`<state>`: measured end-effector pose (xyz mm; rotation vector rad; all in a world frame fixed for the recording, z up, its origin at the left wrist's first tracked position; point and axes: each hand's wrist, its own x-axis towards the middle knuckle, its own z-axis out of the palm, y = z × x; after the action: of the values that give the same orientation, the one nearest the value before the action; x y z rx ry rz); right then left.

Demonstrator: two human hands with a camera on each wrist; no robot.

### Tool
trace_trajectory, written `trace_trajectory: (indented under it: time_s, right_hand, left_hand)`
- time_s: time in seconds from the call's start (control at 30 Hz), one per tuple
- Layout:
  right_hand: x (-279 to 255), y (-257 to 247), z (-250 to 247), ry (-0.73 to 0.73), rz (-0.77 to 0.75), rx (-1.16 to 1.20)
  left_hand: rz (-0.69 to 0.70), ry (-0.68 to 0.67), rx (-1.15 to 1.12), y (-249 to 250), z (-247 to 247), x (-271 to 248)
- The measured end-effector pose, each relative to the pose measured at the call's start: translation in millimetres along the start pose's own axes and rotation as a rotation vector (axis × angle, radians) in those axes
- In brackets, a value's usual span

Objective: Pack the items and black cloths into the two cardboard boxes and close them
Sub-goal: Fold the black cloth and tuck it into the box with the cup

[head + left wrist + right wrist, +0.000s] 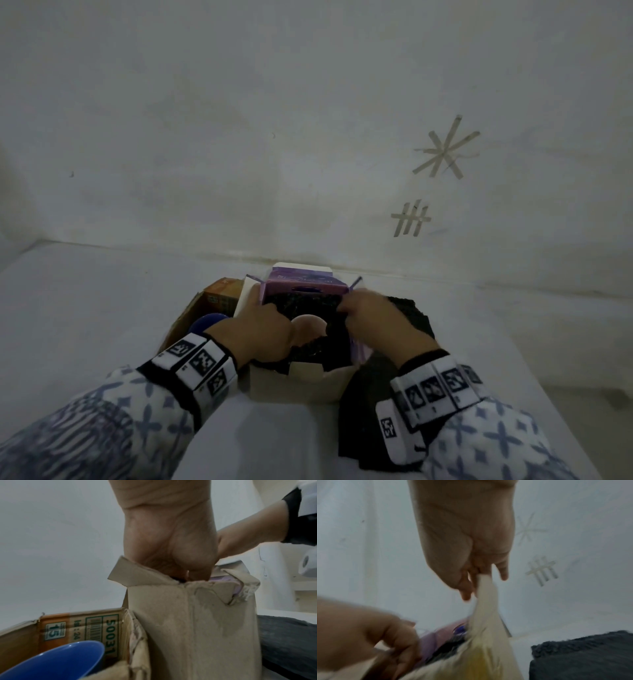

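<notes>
Head view: left hand (260,329) and right hand (373,318) reaching into the purple-lined box (301,380), over black cloth (308,301) inside. More cloth (411,322) just right of it.

Left wrist: fingers hidden inside; grip impossible to tell. Blue bowl (56,661) in the printed box (82,627) alongside.

Right wrist: pinching a pale flap (485,588).

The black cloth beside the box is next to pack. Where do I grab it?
Probably pinch the black cloth by its near edge from above with the right hand: it lies flat and limp on the table, right of the box, so only an edge offers purchase.
</notes>
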<state>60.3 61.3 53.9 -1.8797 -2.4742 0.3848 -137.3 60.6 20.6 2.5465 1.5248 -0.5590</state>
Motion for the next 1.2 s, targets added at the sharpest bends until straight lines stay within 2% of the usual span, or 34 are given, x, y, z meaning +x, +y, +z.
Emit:
trace_trajectory:
  time_s: [0.07,0.1,0.13,0.17,0.2,0.27,0.33,0.4,0.5,0.57,0.67,0.73,0.87,0.93,1.03,1.1,1.13,1.2]
  right_hand:
    - [-9.2,25.2,-13.9,0.340,0.181,0.324]
    - [-14.7,39.9,-12.5,0.428,0.293,0.408]
    - [-20.6,51.2,-6.6,0.422,0.390,0.454]
    - [-23.7,60.1,4.6,0.322,0.437,0.432]
    - [-26.1,63.7,20.1,0.147,0.438,0.375]
    - [-30.9,60.5,58.8,-0.190,0.363,0.258]
    - [-37.9,49.5,92.3,-0.359,0.288,0.189]
    - [-44.1,39.3,113.8,-0.386,0.279,0.111]
    - [-48.5,31.6,129.3,-0.265,0.295,-0.017]
    - [-46.6,32.2,132.0,-0.216,0.306,0.011]
    - [-41.2,43.7,112.8,-0.190,0.363,0.322]
    - [-38.9,56.1,82.8,-0.145,0.476,0.569]
    - [-38.0,83.5,18.8,0.153,0.655,1.244]
    - [-38.6,85.0,-5.1,0.247,0.613,1.401]
    - [-41.3,64.0,-29.5,0.302,0.490,1.429]
    - [-45.1,44.3,-37.4,0.281,0.391,1.344]
    - [-47.9,35.0,-37.9,0.242,0.364,1.287]
    - [-51.9,21.8,-33.1,0.170,0.323,1.212]
  left_hand:
    - [-0.036,0.155,-0.010,6.9,-6.6,1.3]
    - [-0.051,0.209,-0.066,11.7,-8.4,3.3]
    - [-0.058,0.244,-0.148,17.2,-8.9,5.4]
    - [-0.059,0.260,-0.243,23.1,-8.6,8.1]
    - [-0.056,0.255,-0.331,29.6,-8.5,10.0]
    - [-0.055,0.227,-0.436,42.4,-7.1,14.4]
    - [-0.059,0.211,-0.458,53.1,-6.3,16.9]
    - [-0.071,0.201,-0.463,59.1,-3.1,18.6]
    - [-0.083,0.205,-0.483,62.5,2.7,18.4]
    - [-0.092,0.215,-0.504,63.4,4.3,16.6]
    - [-0.113,0.255,-0.584,61.4,3.8,15.3]
    - [-0.127,0.304,-0.699,59.9,1.2,15.9]
    - [-0.170,0.330,-1.057,64.4,-18.6,15.1]
    - [-0.160,0.245,-1.323,73.1,-34.0,9.1]
    - [-0.087,-0.137,-1.777,86.0,-48.2,3.5]
    - [-0.036,-0.363,-1.916,91.0,-49.7,4.5]
    - [-0.016,-0.421,-1.972,93.4,-50.4,6.2]
    - [-0.024,-0.430,-2.122,99.1,-54.6,8.1]
